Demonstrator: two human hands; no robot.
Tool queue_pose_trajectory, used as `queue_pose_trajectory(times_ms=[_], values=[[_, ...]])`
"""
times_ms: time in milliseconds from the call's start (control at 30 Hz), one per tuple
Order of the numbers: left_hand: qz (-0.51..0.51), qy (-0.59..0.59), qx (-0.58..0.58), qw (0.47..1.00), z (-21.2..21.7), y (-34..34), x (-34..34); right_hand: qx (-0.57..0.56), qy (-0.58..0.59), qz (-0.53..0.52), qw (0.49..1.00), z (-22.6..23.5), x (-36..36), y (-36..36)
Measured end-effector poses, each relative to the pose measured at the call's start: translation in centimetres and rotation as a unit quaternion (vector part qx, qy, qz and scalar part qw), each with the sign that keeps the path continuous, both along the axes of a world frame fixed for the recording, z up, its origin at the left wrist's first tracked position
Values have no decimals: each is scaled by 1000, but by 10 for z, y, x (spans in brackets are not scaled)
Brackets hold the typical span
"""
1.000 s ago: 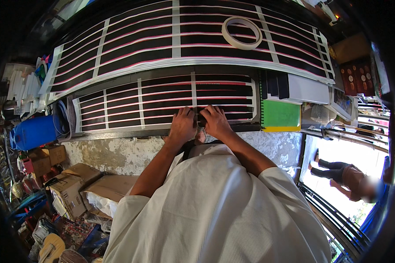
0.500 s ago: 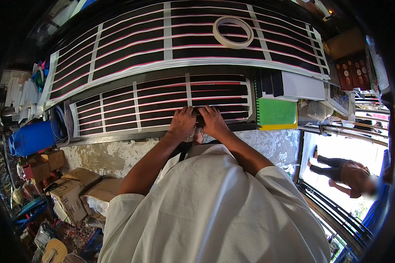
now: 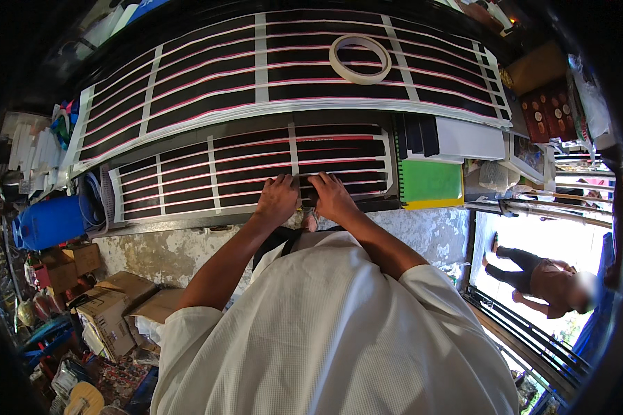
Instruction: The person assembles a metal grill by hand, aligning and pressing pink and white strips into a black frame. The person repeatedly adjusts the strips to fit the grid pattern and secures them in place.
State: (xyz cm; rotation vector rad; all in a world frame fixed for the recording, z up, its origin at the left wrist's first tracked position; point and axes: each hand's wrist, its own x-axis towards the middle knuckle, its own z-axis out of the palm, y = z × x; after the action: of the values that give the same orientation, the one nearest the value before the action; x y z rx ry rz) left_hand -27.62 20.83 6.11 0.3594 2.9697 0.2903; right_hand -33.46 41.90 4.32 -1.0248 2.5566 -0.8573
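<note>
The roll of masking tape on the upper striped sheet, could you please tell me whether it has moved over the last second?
No. The tape roll lies on the same stripes of the upper striped sheet, beside the same white cross band; only the camera shifted.

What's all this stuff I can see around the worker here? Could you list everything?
striped panel: one, black with pink and white strips, under both hands
larger striped panel: one, same colours, behind it
tape roll: one, cream, on the larger panel
notebook: one, green, right of the near panel
barrel: one, blue, far left
cardboard boxes: several, brown, floor at left
another person: one, outside at right
left hand: flat on the near panel
right hand: flat beside it
</note>
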Motion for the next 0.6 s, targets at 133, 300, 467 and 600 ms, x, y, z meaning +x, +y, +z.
queue_pose_trajectory(times_ms=[133,300,467,600], values=[[1,-15,-11,1000,-4,-1,3,-26,-4,3,1000,2,-1,2],[128,77,103,983,-8,-48,38,-25,62,-169,983,11,-28,36],[342,150,85,924,-9,-139,94,157,5,-358,920,32,-56,109],[360,138,65,920,-16,-171,114,216,3,-368,904,31,-60,121]])
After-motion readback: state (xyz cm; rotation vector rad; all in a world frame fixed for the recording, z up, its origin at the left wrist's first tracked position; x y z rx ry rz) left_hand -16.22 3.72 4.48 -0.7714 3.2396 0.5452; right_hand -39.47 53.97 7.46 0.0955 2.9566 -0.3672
